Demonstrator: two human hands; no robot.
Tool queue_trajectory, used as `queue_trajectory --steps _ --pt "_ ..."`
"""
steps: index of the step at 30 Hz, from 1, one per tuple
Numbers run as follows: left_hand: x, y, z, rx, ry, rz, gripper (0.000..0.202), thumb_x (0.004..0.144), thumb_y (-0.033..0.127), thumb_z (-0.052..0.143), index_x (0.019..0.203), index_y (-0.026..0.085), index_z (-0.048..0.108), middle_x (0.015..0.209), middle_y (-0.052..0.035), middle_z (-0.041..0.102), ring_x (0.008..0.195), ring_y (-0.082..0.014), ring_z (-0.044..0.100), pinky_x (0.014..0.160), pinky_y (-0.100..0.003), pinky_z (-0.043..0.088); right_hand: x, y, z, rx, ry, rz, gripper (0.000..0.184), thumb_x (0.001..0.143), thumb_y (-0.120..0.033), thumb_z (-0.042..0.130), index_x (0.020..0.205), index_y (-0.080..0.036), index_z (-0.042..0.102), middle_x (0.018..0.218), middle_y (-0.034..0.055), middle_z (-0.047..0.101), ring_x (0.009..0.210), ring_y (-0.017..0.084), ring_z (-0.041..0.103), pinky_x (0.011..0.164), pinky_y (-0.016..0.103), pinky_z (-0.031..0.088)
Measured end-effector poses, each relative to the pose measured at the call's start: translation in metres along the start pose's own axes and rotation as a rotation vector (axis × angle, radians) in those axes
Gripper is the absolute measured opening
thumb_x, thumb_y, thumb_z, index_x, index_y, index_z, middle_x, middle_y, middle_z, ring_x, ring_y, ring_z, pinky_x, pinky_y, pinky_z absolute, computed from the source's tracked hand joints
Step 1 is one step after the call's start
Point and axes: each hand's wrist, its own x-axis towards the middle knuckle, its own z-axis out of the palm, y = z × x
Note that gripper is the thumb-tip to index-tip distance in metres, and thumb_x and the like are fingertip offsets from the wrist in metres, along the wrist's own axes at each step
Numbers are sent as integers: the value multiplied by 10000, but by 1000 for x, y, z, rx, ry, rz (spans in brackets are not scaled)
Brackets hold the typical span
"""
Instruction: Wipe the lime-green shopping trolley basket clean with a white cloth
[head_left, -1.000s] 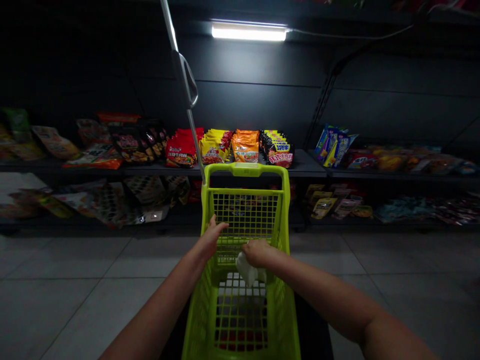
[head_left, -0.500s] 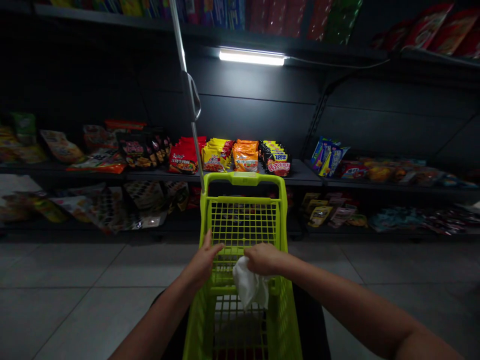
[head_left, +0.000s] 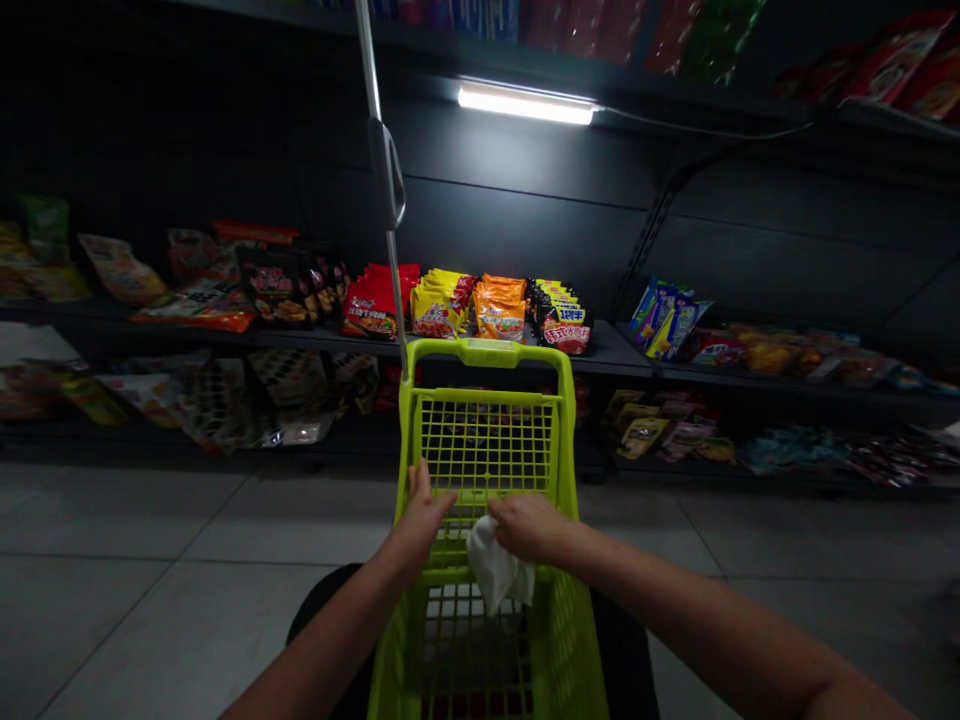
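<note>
Hands on a lime-green shopping cart (head_left: 484,352)

From the head view, the right hand (head_left: 529,528) is clenched on a crumpled white cloth (head_left: 497,565), which hangs softly over a crossbar, its long axis running down into the basket. The left hand (head_left: 421,520) sits at that crossbar with fingers raised; whether it grips, I cannot tell. The cart's long axis points ahead, its plastic mesh facing a dark metal shelf (head_left: 600,352) of glossy snack packets (head_left: 495,310), above a tiled floor (head_left: 127,640).

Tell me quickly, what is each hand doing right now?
Left hand: open, at the lime-green shopping cart, holding nothing visible.
Right hand: closed, holding a white cloth.
</note>
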Motion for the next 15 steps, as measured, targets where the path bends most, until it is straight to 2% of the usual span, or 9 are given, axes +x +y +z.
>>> queue_trajectory --steps 2,3,7,9,13,15 --pt "-6 0 2 139 -50 0 871 839 340 671 1585 230 235 1714 -137 -102 1567 -344 -80 1259 -538 131 0 2 4 -2 5 -7 315 861 -225 497 1127 -199 663 1079 109 754 950 280 733 768 344 531" --pt "-11 1 3 222 -102 34 864 848 352 655 1591 230 231 1710 -127 -133 1563 -344 -99 1256 -536 141 0 3 5 -1 10 -11 317 862 -228 497 1133 -196 659 1083 109 753 950 283 733 764 345 531" --pt "-35 6 1 614 -523 369 840 875 321 598 1612 311 195 1717 -55 -89 1562 -314 -113 1254 -564 123 1 4 4 21 31 -24 332 872 -226 476 1144 -187 662 1080 119 758 952 304 740 747 357 535" --pt "-46 7 -5 817 -648 484 900 863 282 601 1623 345 123 1715 -39 -70 1566 -308 -98 1253 -583 103 0 3 -2 39 32 -29 341 868 -223 474 1143 -191 672 1089 120 762 963 311 741 749 360 535" --pt "-58 3 -27 1158 -577 565 1223 664 257 794 1619 389 43 1711 -54 -51 1559 -382 -86 1232 -652 32 -11 0 -32 44 -44 -22 302 842 -225 496 1066 -179 693 1077 138 762 964 323 735 743 361 521" --pt "-60 0 -39 1287 -553 618 1292 594 194 821 1607 435 57 1716 -45 6 1558 -416 -39 1210 -694 -7 -20 3 -54 60 -85 -50 282 854 -239 496 1048 -178 692 1074 143 758 964 312 725 740 350 505"
